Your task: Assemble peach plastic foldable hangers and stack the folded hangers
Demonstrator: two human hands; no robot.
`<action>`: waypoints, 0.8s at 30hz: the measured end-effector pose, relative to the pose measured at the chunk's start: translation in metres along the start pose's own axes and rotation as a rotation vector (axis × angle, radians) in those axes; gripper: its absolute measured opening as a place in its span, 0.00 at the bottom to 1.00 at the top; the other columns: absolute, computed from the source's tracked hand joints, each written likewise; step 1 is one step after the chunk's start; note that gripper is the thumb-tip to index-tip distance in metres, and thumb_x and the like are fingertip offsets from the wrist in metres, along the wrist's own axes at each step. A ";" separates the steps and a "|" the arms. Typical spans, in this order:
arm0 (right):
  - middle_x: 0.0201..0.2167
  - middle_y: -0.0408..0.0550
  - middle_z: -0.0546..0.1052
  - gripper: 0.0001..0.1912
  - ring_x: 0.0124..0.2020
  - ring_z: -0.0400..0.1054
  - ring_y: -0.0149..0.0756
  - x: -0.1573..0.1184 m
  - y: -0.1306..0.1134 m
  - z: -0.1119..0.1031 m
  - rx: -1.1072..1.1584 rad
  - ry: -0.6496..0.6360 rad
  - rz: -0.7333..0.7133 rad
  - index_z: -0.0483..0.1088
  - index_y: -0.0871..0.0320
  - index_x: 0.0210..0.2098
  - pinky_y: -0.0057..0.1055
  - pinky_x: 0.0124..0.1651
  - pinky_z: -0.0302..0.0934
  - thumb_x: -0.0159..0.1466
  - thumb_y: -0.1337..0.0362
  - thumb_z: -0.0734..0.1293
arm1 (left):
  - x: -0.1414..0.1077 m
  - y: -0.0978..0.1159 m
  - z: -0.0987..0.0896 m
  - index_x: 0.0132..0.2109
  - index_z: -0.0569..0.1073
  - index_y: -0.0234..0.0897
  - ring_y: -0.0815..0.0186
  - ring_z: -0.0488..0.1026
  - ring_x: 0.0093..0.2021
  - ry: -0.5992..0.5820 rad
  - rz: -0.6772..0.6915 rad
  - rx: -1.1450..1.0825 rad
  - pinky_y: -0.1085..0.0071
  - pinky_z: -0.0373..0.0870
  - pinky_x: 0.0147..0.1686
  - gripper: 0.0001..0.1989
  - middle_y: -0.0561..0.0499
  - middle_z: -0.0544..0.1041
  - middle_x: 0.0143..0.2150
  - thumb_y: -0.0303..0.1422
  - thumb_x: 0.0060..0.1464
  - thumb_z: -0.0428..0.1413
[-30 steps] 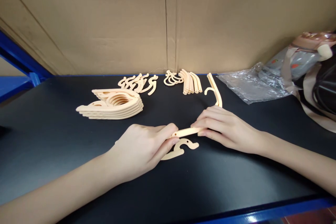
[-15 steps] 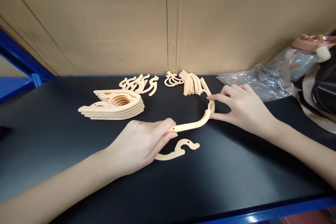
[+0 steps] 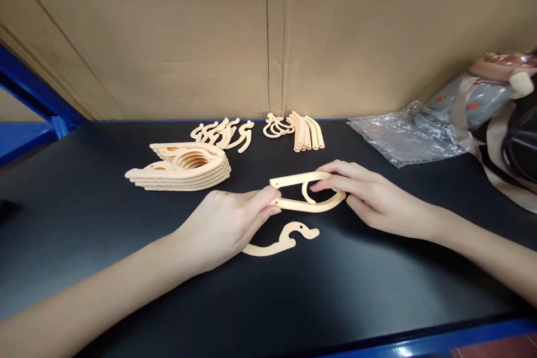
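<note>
Between my hands is a cream folding clothes hanger [image 3: 302, 205], its two arms bent into a narrow U with a small curved piece inside. My left hand [image 3: 235, 224] pinches the free end of the near arm between thumb and fingers. Around the bend on the right, my right hand [image 3: 364, 196] is closed, fingers on the far arm and thumb by the near side. On the table just in front lies a loose hook-shaped hanger piece [image 3: 274, 246] with a small hole near its tip, partly behind my left hand.
Left of centre sits a stack of folded hangers [image 3: 180, 179]. Along the back lie curved hanger pieces [image 3: 222, 133], hook pieces [image 3: 277, 126] and several arm pieces [image 3: 308, 133]. At right are a clear plastic bag [image 3: 394, 137], a bottle [image 3: 474, 95] and a strap. Cardboard [image 3: 168, 39] stands behind.
The hanger's far arm has swung leftward, from pointing away to lying nearly alongside the near arm. My right hand has moved with it; my left hand keeps its pinch.
</note>
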State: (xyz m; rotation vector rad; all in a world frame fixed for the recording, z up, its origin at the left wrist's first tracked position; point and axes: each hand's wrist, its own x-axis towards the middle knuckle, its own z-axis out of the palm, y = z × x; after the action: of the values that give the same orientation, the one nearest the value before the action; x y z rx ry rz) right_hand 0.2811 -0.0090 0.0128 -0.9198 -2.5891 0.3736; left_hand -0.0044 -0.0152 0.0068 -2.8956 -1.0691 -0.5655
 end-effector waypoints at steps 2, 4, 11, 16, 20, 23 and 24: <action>0.57 0.51 0.67 0.20 0.52 0.66 0.40 0.000 -0.003 0.000 0.023 0.034 -0.001 0.69 0.55 0.46 0.37 0.51 0.64 0.60 0.79 0.56 | 0.000 0.001 0.001 0.44 0.68 0.39 0.70 0.70 0.21 -0.009 0.001 -0.005 0.77 0.57 0.22 0.15 0.56 0.77 0.29 0.37 0.70 0.38; 0.58 0.53 0.67 0.15 0.51 0.66 0.41 0.001 -0.007 0.001 0.005 0.097 -0.033 0.69 0.57 0.41 0.37 0.49 0.64 0.60 0.77 0.58 | 0.000 0.003 0.002 0.44 0.67 0.39 0.70 0.69 0.21 -0.021 0.004 -0.025 0.77 0.57 0.22 0.14 0.56 0.76 0.29 0.36 0.70 0.39; 0.61 0.58 0.64 0.07 0.61 0.61 0.46 0.006 -0.021 0.016 -0.178 0.138 -0.168 0.70 0.57 0.42 0.43 0.55 0.61 0.66 0.64 0.64 | 0.003 0.012 0.006 0.39 0.64 0.39 0.73 0.64 0.17 0.008 0.045 -0.131 0.78 0.52 0.18 0.12 0.60 0.69 0.24 0.34 0.70 0.40; 0.61 0.54 0.64 0.08 0.57 0.65 0.44 0.008 -0.020 0.020 -0.100 0.115 -0.057 0.71 0.56 0.35 0.41 0.55 0.62 0.66 0.59 0.65 | 0.004 0.017 0.006 0.40 0.64 0.40 0.73 0.64 0.18 0.013 0.021 -0.144 0.77 0.52 0.19 0.11 0.60 0.68 0.24 0.33 0.70 0.40; 0.56 0.54 0.66 0.05 0.55 0.65 0.40 0.007 -0.017 0.019 -0.044 0.105 -0.041 0.70 0.57 0.35 0.38 0.56 0.60 0.66 0.63 0.65 | 0.004 0.021 0.000 0.38 0.65 0.40 0.71 0.66 0.22 0.034 -0.150 -0.154 0.76 0.55 0.22 0.08 0.59 0.68 0.25 0.37 0.66 0.47; 0.53 0.53 0.67 0.06 0.54 0.64 0.39 0.008 -0.016 0.018 0.001 0.091 -0.030 0.70 0.57 0.36 0.39 0.56 0.59 0.67 0.62 0.64 | 0.003 0.020 -0.005 0.32 0.61 0.39 0.68 0.66 0.25 0.039 -0.232 -0.143 0.74 0.57 0.23 0.11 0.57 0.65 0.24 0.36 0.64 0.47; 0.53 0.53 0.67 0.07 0.54 0.63 0.40 0.008 -0.015 0.018 0.019 0.082 -0.022 0.70 0.57 0.36 0.39 0.56 0.59 0.67 0.61 0.64 | 0.004 0.019 -0.006 0.31 0.59 0.39 0.67 0.66 0.26 0.035 -0.244 -0.152 0.73 0.58 0.24 0.12 0.56 0.64 0.25 0.35 0.64 0.44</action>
State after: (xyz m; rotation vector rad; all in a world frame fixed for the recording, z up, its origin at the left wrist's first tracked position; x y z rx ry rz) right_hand 0.2594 -0.0176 0.0043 -0.8805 -2.5153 0.3467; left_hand 0.0080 -0.0284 0.0161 -2.8852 -1.4470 -0.7322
